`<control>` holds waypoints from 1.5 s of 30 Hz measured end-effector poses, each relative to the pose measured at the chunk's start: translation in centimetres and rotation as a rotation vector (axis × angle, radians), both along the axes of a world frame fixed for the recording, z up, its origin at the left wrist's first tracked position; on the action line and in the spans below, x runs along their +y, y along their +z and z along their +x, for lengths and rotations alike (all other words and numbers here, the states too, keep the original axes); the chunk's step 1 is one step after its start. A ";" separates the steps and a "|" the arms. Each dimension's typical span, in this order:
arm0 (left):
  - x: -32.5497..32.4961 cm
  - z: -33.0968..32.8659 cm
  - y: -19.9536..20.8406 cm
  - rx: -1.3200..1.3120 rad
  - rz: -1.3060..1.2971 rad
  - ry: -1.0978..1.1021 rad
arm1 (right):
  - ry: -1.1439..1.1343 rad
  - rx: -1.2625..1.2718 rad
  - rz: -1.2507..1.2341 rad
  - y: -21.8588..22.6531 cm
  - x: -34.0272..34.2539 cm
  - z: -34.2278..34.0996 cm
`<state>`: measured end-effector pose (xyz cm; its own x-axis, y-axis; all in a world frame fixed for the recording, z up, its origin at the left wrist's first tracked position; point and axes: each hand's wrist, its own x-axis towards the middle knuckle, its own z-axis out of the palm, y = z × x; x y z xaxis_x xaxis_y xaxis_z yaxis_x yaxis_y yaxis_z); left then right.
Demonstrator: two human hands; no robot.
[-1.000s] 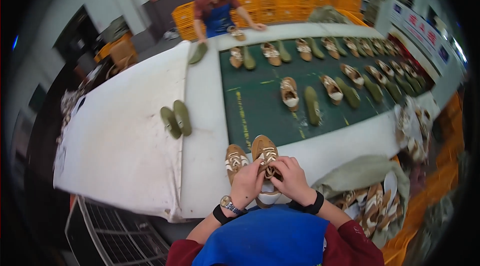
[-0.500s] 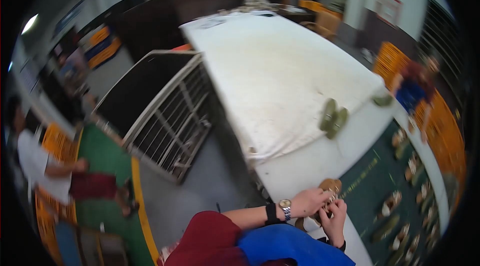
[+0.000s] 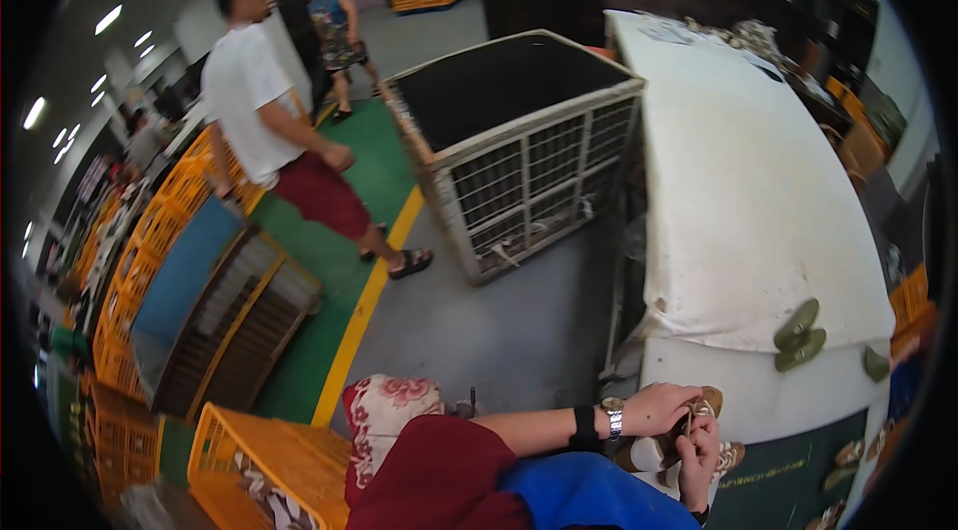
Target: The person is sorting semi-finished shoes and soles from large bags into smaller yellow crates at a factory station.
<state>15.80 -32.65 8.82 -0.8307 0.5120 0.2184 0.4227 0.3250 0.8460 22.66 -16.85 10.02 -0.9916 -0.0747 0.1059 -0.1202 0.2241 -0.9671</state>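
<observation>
Hands point(image 3: 698, 460) nearly closed, both pinching laces point(image 3: 688, 423) of brown shoe point(image 3: 712, 399); second shoe point(image 3: 733, 455) just beside.

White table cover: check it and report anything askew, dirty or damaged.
The white cover looks rumpled and brownish at its near left corner, odd because most of it lies smooth and pale. No tear is discernible.

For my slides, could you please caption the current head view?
Left hand and right hand at a brown shoe, green shoe lasts beyond.
</observation>
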 end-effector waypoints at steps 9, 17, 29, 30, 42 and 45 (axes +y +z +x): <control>-5.6 2.6 0.3 0.349 -0.079 0.216 | 0.183 0.203 0.020 -1.9 -5.2 -3.6; -5.8 2.4 0.8 0.440 -0.268 0.308 | 0.079 0.206 0.113 -0.1 -5.7 -1.9; -1.7 3.0 1.9 0.584 -0.199 0.145 | -0.102 -0.064 -0.056 -2.7 -2.4 1.7; -1.3 3.3 1.9 0.565 -0.225 0.127 | -0.142 0.060 -0.098 -4.4 -1.4 2.1; 6.6 2.3 1.8 0.368 -0.039 -0.432 | -0.678 0.158 0.361 -2.0 2.7 8.5; 10.0 3.2 1.7 0.335 -0.054 -0.626 | -0.829 0.130 0.440 -1.3 3.8 11.6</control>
<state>19.00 -22.70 10.48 -0.2697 0.8885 0.3714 0.7781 -0.0262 0.6276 34.30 -13.03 8.69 -0.7286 0.5890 0.3495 0.1399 0.6275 -0.7660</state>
